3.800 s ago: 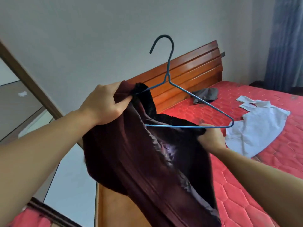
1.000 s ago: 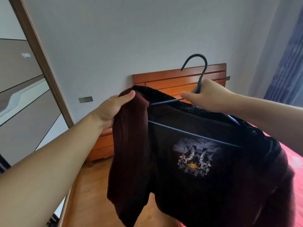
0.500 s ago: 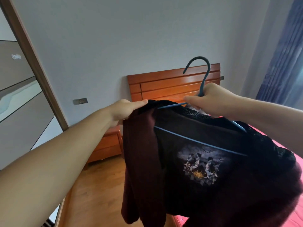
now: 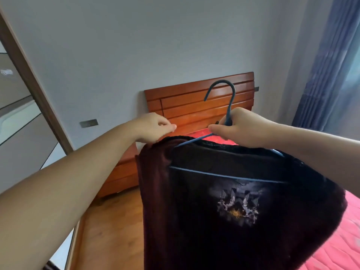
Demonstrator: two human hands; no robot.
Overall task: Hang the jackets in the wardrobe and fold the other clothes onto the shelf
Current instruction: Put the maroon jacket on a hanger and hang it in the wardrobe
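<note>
Dark maroon velvet jacket (image 4: 224, 211) hangs on thin blue wire hanger (image 4: 229, 106), front and centre. Right hand (image 4: 237, 127) on hanger neck below the hook; left hand (image 4: 155, 126) just left of it, above jacket's left shoulder. Orange wooden headboard (image 4: 194, 100) behind both hands, against pale grey wall (image 4: 155, 45). Red quilted mattress (image 4: 342, 246) lower right, behind jacket. Wooden nightstand (image 4: 120, 172) left of headboard. Wardrobe sliding door (image 4: 19, 133) far left. Blue curtain (image 4: 321, 65) far right.

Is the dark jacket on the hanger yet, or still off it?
On it. The jacket drapes over the blue hanger, whose bar shows inside; the right hand grips the neck.
</note>
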